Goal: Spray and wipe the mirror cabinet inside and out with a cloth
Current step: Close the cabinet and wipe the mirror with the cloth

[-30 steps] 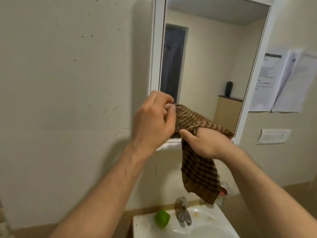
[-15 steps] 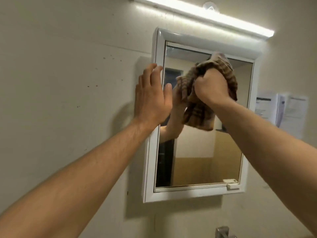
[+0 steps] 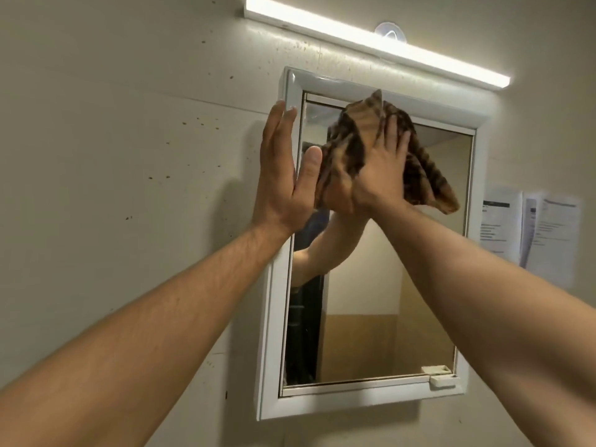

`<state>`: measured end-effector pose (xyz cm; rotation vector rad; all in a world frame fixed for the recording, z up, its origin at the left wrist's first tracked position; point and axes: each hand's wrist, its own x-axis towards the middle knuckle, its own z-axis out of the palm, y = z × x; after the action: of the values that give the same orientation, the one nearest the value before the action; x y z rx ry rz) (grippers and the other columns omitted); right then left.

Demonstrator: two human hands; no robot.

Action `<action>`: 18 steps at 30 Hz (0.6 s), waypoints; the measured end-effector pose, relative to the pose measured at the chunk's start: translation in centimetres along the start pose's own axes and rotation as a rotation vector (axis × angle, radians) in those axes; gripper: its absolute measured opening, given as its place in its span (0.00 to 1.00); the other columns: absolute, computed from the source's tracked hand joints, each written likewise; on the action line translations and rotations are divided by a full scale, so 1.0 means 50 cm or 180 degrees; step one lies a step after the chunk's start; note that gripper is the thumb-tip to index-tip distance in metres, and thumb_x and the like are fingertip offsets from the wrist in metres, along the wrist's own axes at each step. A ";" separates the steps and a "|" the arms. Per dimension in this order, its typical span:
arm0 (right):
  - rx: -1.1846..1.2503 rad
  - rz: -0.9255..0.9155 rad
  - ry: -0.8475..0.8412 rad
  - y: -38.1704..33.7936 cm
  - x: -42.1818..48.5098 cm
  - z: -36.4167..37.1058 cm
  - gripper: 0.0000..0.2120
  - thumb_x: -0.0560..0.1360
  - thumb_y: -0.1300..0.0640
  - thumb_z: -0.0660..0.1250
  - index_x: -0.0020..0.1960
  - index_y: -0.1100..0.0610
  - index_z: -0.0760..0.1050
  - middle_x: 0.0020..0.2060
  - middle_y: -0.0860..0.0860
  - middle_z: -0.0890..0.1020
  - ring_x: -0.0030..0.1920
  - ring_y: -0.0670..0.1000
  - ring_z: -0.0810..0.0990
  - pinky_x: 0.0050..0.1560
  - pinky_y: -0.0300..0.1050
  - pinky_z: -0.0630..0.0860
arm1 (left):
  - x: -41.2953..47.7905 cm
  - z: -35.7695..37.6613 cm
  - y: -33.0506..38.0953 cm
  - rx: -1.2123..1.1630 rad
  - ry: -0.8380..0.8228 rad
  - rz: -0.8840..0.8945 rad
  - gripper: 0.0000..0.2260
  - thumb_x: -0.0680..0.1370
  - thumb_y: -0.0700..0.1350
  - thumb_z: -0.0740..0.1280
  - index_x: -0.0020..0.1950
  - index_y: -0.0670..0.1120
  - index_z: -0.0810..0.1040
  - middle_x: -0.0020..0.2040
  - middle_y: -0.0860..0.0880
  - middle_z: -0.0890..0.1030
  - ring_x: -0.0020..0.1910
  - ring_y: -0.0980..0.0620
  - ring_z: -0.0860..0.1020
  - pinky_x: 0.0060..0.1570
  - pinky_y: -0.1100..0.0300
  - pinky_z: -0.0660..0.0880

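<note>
your left hand (image 3: 283, 175) is flat, with the fingers straight and held together. it rests on the left upright side of the white plastic mirror cabinet (image 3: 271, 317), near its top corner. the thumb stands a little apart and lies over the edge of the mirror glass (image 3: 371, 301).

your right hand (image 3: 382, 175) is also flat, with the fingers stretched upward and slightly spread. it presses the brown striped cloth (image 3: 345, 150) against the upper part of the glass. the cloth is bunched under the palm. one corner points up toward the top frame, and a loose corner hangs out to the right of the hand, in front of the glass. i cannot tell where the right thumb lies, because the cloth hides it.

the cabinet hangs on a pale, speckled wall (image 3: 129, 156). a small white catch (image 3: 443, 380) sits at the lower right corner of the door. i cannot tell whether the door is fully shut. the glass reflects your forearm below the cloth.

above the cabinet a long white light bar (image 3: 371, 43) is lit, and a small round clear cup (image 3: 390, 33) sticks to the wall just above it. to the right of the cabinet, some printed paper sheets (image 3: 532, 233) are fixed to the wall.
</note>
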<state>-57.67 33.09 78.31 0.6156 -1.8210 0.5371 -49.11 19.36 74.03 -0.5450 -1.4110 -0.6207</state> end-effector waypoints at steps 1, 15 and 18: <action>0.0332 0.0366 -0.0233 -0.010 -0.013 0.005 0.32 0.86 0.47 0.56 0.84 0.57 0.50 0.83 0.59 0.53 0.83 0.60 0.51 0.83 0.48 0.43 | -0.002 0.003 0.000 -0.0087 0.0084 -0.0005 0.29 0.84 0.51 0.55 0.80 0.35 0.60 0.81 0.36 0.59 0.82 0.41 0.58 0.80 0.59 0.54; -0.0432 0.0697 -0.0455 0.194 -0.069 -0.039 0.24 0.84 0.57 0.53 0.74 0.70 0.68 0.75 0.68 0.68 0.77 0.67 0.64 0.78 0.57 0.58 | -0.022 0.004 -0.013 0.0195 -0.0225 0.0263 0.30 0.82 0.55 0.56 0.79 0.40 0.63 0.82 0.37 0.58 0.82 0.41 0.58 0.79 0.44 0.60; -0.0012 0.1666 0.0307 0.216 -0.073 -0.025 0.27 0.78 0.52 0.55 0.71 0.66 0.71 0.70 0.67 0.73 0.72 0.67 0.69 0.77 0.62 0.58 | -0.026 0.006 -0.016 0.0462 -0.0412 0.0429 0.32 0.81 0.56 0.56 0.80 0.38 0.63 0.83 0.38 0.56 0.82 0.41 0.56 0.78 0.37 0.59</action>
<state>-62.72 42.64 74.53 0.0966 -1.8884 0.8927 -49.93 19.08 72.77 -0.5671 -1.5139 -0.3773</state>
